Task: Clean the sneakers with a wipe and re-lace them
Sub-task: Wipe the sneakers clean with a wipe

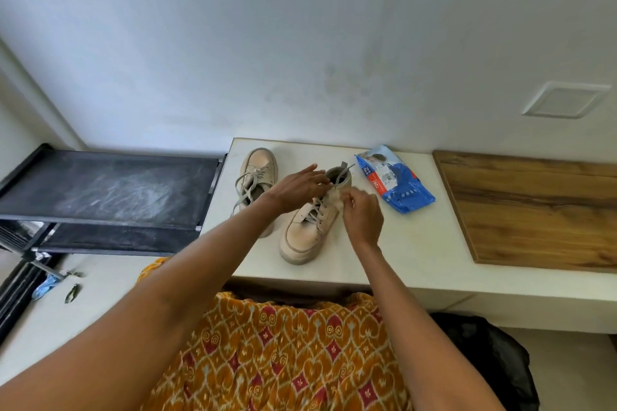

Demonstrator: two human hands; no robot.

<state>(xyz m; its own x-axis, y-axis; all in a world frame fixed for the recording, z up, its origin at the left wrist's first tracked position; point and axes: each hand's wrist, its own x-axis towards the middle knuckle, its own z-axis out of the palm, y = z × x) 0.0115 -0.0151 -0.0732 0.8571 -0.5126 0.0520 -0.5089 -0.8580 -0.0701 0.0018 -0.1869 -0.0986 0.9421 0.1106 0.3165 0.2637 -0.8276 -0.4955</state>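
Head view: both sneakers sit near the counter's (417, 243) back edge. The left hand (297, 188) rests spread on the nearer sneaker (309, 230); right hand (362, 213) fingers pinch its lace (340, 173). The wipes packet (395, 188) looks unopened, the far sneaker (257, 177) loosely laced; most work remains.

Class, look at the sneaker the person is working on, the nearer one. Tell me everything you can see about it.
The nearer sneaker is beige, suede-like, with a thick pale sole and grey laces. It stands upright on the white ledge, toe toward the person, beside the other sneaker. Its laces are threaded through the eyelets, with loose ends sticking up at the collar. The left hand rests at its collar; the right hand pinches something small at its side, probably a lace.
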